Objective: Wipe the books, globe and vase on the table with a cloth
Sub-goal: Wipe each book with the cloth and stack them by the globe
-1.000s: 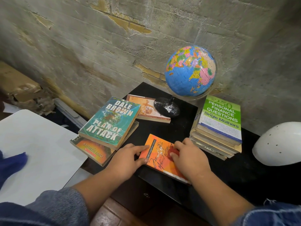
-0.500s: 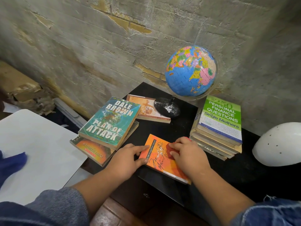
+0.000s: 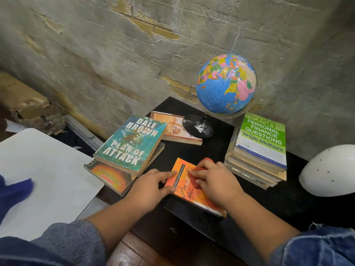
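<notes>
Black table point(image 3: 192, 152). On it: orange book point(image 3: 199, 200) at front, two-book pile point(image 3: 130, 144) left, tan book point(image 3: 172, 125) at back, globe stand point(image 3: 197, 127) touching it, taller book pile point(image 3: 257, 150) right, white dome point(image 3: 330, 171) far right.

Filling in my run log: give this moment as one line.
step: wiping orange book | left hand: steadies its edge | right hand: presses red cloth on cover | globe: base dusty

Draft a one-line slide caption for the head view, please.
Right hand presses a red cloth onto an orange book while the left hand steadies its edge, beside a globe on a black table.
</notes>
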`<move>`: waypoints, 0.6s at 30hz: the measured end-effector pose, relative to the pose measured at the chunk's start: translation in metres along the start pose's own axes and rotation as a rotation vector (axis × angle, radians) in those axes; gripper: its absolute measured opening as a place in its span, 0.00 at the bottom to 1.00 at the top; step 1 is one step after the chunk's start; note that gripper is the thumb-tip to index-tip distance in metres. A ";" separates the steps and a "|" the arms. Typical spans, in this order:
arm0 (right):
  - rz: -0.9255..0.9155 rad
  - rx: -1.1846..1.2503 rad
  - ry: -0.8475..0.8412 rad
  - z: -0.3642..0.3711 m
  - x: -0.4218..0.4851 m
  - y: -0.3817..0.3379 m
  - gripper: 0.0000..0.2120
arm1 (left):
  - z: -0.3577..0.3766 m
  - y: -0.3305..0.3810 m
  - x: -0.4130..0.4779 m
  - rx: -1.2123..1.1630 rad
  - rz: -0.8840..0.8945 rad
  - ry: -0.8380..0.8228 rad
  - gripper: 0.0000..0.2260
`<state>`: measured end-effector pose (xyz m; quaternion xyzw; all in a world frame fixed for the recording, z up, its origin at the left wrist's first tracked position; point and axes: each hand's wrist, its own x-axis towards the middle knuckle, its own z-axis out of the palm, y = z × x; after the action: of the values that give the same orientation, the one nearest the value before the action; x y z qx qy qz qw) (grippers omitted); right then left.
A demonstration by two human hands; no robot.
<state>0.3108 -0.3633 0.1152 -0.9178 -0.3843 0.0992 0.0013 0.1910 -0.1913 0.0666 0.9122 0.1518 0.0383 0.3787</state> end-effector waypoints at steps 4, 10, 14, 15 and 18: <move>-0.013 -0.034 -0.008 0.001 0.000 -0.004 0.20 | 0.000 0.000 -0.001 0.004 0.001 0.001 0.24; 0.018 -0.020 -0.013 -0.003 0.002 -0.006 0.19 | -0.001 0.001 0.000 0.018 -0.010 -0.005 0.24; -0.115 -0.027 -0.083 0.000 -0.006 -0.010 0.20 | -0.001 0.000 -0.001 0.021 -0.005 -0.003 0.23; -0.106 -0.021 -0.085 -0.001 -0.006 -0.009 0.20 | -0.001 0.000 -0.001 0.021 -0.003 -0.005 0.23; 0.005 -0.010 -0.044 -0.006 -0.003 -0.009 0.20 | -0.001 0.001 -0.001 0.030 -0.002 -0.012 0.23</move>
<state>0.3033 -0.3590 0.1219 -0.9164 -0.3825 0.1176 -0.0120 0.1899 -0.1917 0.0685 0.9178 0.1509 0.0300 0.3659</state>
